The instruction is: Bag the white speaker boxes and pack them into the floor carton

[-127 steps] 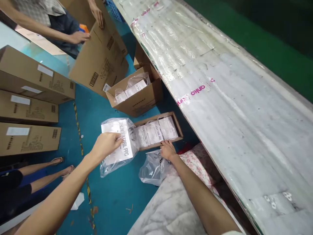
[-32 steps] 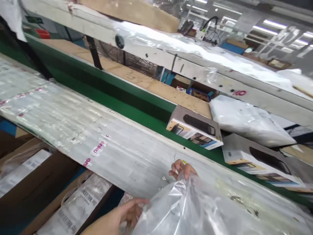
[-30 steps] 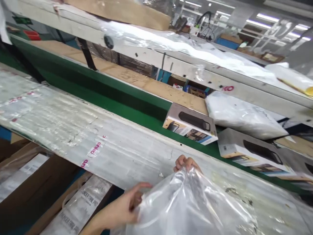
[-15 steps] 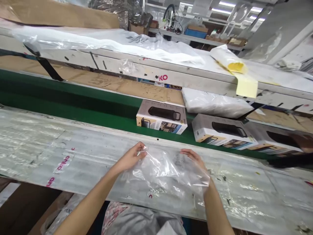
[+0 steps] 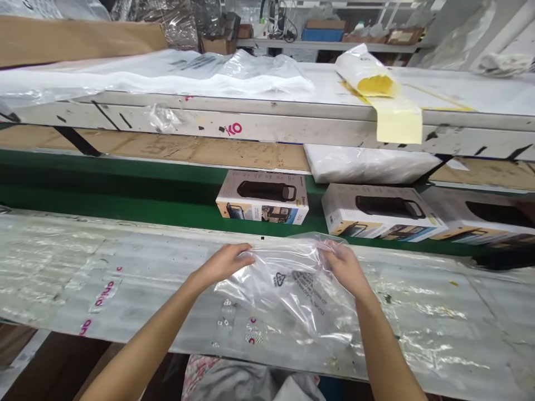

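A clear plastic bag (image 5: 288,295) with printed warning text and a recycling mark stretches between my hands above the taped work surface (image 5: 159,295). My left hand (image 5: 225,262) pinches its upper left edge between thumb and fingers. At the upper right, my right hand (image 5: 340,264) grips the plastic, its fingertips partly behind the clear film. Just beyond the bag a printed product box (image 5: 263,197) lies on the green conveyor belt (image 5: 167,203). Further right is a second box (image 5: 380,211) with the same print.
Another printed box (image 5: 480,217) sits at the far right, where a person's hand (image 5: 529,209) partly shows. Over the belt runs a white shelf (image 5: 284,125) with plastic sheeting and a yellow-lined packet (image 5: 371,78). A white plastic-wrapped bundle (image 5: 368,164) lies beneath it.
The bag has been turned or spread so that its printed text now shows. My right hand has closed on its upper right edge. The head view has levelled and shifted slightly.
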`<state>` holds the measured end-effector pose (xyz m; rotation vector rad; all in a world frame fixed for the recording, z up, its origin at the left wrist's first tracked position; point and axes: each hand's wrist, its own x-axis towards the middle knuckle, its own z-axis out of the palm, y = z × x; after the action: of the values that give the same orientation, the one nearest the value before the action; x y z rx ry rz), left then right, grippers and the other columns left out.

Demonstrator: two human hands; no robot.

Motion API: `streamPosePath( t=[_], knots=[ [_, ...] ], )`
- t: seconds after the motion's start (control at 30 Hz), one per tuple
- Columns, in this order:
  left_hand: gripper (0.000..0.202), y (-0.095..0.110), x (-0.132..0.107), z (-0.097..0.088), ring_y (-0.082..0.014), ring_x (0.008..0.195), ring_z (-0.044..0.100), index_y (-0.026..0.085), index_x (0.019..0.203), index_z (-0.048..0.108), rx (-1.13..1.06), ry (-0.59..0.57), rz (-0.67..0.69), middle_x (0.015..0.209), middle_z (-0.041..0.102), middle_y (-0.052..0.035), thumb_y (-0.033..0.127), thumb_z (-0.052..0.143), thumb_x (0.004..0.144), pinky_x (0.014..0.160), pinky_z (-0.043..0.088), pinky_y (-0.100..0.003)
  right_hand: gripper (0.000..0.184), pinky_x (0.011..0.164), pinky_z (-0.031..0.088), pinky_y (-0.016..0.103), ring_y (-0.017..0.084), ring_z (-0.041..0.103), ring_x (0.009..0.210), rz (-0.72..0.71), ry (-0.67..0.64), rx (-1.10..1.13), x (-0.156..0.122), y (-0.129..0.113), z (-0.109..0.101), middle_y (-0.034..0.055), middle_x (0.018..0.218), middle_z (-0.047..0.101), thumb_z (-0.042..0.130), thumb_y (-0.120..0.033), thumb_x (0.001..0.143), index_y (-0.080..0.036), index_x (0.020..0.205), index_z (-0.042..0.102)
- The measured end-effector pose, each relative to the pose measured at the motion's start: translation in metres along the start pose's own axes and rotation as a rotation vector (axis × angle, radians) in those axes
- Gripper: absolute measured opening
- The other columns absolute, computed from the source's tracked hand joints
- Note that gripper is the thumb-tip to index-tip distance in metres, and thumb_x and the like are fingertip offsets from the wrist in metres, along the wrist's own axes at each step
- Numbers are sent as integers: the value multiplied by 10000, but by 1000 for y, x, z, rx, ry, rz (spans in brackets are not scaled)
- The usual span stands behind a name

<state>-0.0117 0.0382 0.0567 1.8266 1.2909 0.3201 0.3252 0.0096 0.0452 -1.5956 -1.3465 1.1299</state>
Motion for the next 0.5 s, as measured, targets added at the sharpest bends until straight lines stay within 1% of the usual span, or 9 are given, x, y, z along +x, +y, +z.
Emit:
streamPosePath(
  t=[0.1, 0.13, 0.2, 0.3, 0.33, 0.37, 0.4, 0.47, 0.5],
  knots=[
    [382, -20, -9, -8, -347, 1119, 716, 223, 1126, 789, -128, -31, -21, 1243, 799, -106, 537, 667, 948, 924, 519, -359, 368, 713, 570, 347, 220, 690, 739, -6, -17, 82, 6, 12, 2, 46, 881, 751, 604, -532, 910, -215, 1065, 710],
    [348, -27, -11, -8, -323, 1090, 713, 227, 1100, 790, -219, 9, -30, 1194, 802, -86, 506, 706, 910, 909, 519, -339, 389, 728, 580, 353, 223, 703, 758, -10, -43, 100, 5, 13, 8, 52, 914, 763, 597, -530, 914, -213, 1107, 712],
    [256, -42, -15, -8, -252, 898, 686, 221, 927, 758, -429, 159, -81, 939, 768, -32, 454, 739, 821, 797, 509, -293, 389, 721, 596, 363, 232, 724, 754, -22, -151, 111, 1, 10, 22, 62, 931, 786, 672, -536, 894, -215, 1100, 746],
    [369, -67, -16, -12, -166, 561, 462, 232, 643, 525, -622, 392, -176, 578, 477, 32, 550, 594, 817, 568, 398, -272, 529, 821, 639, 413, 304, 794, 923, -54, -498, 148, 12, -2, 28, 100, 1078, 837, 980, -475, 636, -225, 1076, 827],
    [431, -76, -14, -16, -160, 518, 405, 244, 623, 470, -636, 440, -191, 545, 407, 38, 603, 511, 858, 529, 362, -276, 627, 864, 644, 448, 339, 799, 992, -54, -533, 202, 23, -6, 25, 120, 1133, 838, 1027, -487, 547, -225, 1085, 839],
    [482, -85, -11, -23, -164, 515, 407, 245, 637, 477, -629, 483, -199, 550, 408, 34, 646, 448, 902, 522, 361, -280, 691, 913, 638, 476, 367, 791, 1067, -52, -490, 267, 38, -10, 21, 142, 1188, 831, 1028, -547, 521, -220, 1102, 841],
    [522, -94, -6, -32, -177, 554, 472, 232, 682, 540, -619, 542, -212, 590, 477, 22, 683, 445, 927, 547, 398, -283, 716, 962, 622, 490, 380, 771, 1143, -48, -370, 328, 55, -13, 17, 164, 1238, 816, 981, -640, 568, -210, 1121, 835],
    [536, -107, 11, -52, -233, 804, 665, 202, 918, 695, -598, 682, -246, 830, 692, -29, 728, 592, 904, 710, 516, -297, 706, 1043, 579, 476, 374, 710, 1278, -30, -19, 388, 93, -15, 16, 195, 1317, 780, 792, -764, 767, -178, 1161, 810],
    [569, -112, 22, -62, -271, 990, 710, 200, 1075, 722, -594, 739, -256, 1014, 756, -63, 728, 684, 867, 836, 550, -316, 677, 1095, 547, 465, 359, 667, 1348, -19, 116, 378, 110, -14, 21, 198, 1363, 755, 718, -748, 859, -165, 1196, 790]
  ],
)
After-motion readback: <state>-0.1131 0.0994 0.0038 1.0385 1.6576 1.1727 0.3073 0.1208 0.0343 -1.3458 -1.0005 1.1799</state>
